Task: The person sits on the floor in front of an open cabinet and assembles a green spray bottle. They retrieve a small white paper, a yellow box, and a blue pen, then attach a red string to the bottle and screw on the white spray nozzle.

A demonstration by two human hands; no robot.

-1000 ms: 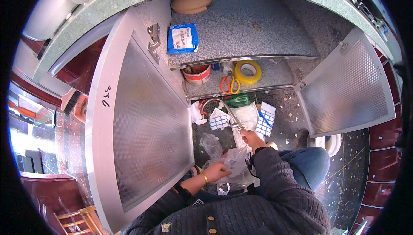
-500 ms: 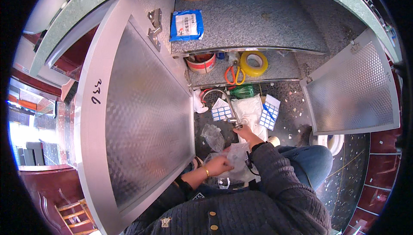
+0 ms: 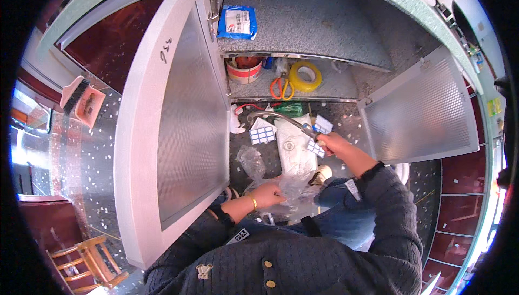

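Evidently, the right hand's [image 3: 334,145] fingers were clamped round one metal tap [image 3: 306,129], its curved spout reaching leftward beyond them, while the left hand's [image 3: 266,195] fingers pinched clear plastic [image 3: 297,189]. A slack right grip might have dropped the tap; hard pulling might have torn the plastic. Beyond the fingers lay two label sheets [image 3: 263,135], one white packet [image 3: 294,146], one green bottle [image 3: 289,109], one tape roll [image 3: 316,82].
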